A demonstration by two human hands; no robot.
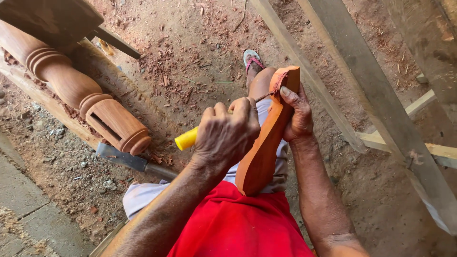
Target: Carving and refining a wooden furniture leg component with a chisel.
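On lap: curved reddish wood piece (pixel 261 152), yellow-handled chisel (pixel 186 139).

I look down on a dirt floor (pixel 200 43) strewn with reddish wood shavings (pixel 166 71); a turned wooden post (pixel 81 93) lies far left, pale timber beams (pixel 333 62) cross right, concrete paving (pixel 24 209) near left, daylight throughout.

A rough woodworking workshop: bare dirt floor (pixel 200 43) strewn with reddish wood shavings (pixel 166 66), a turned reddish-brown wooden post (pixel 76 90) lying at left, and pale sawn timber beams (pixel 381 109) at right.
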